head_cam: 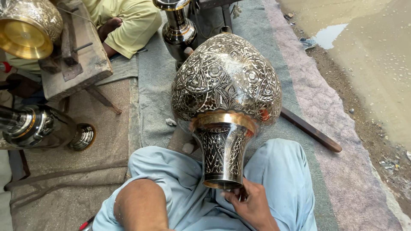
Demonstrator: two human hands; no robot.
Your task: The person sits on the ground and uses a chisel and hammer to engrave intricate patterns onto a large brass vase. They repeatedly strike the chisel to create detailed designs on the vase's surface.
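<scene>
A large engraved metal vase [227, 85] lies tilted across the person's lap, its bulbous body pointing away and its flared neck toward the camera. The surface is silver-toned with dense floral and leaf engraving; a plain brass-coloured band rings the join between body and neck, and the neck's open rim is also brass-coloured.

The right hand [252, 203] sits just below the vase's rim, fingers [233, 196] curled and touching the rim's lower edge; the hand is partly closed, but whether it truly grips the rim or merely steadies it cannot be told. The left forearm [141, 205] rests on the knee left of the vase's neck; the left hand itself is out of view.

Beyond the vase's body stands a dark polished metal pedestal piece [177, 28], upright and just behind it. Right of the vase a dark wooden stick [310, 130] lies slanted on the grey cloth [150, 90], one end hidden under the vase. Well to the left of the vase a polished cylindrical metal piece [40, 128] lies on its side. Far up-left of the vase is another engraved vessel with a golden opening [25, 32], beside a wooden block [79, 60]. Another person in a yellow-green garment [128, 23] sits beyond it. A muddy puddle [364, 38] lies well to the vase's right.
</scene>
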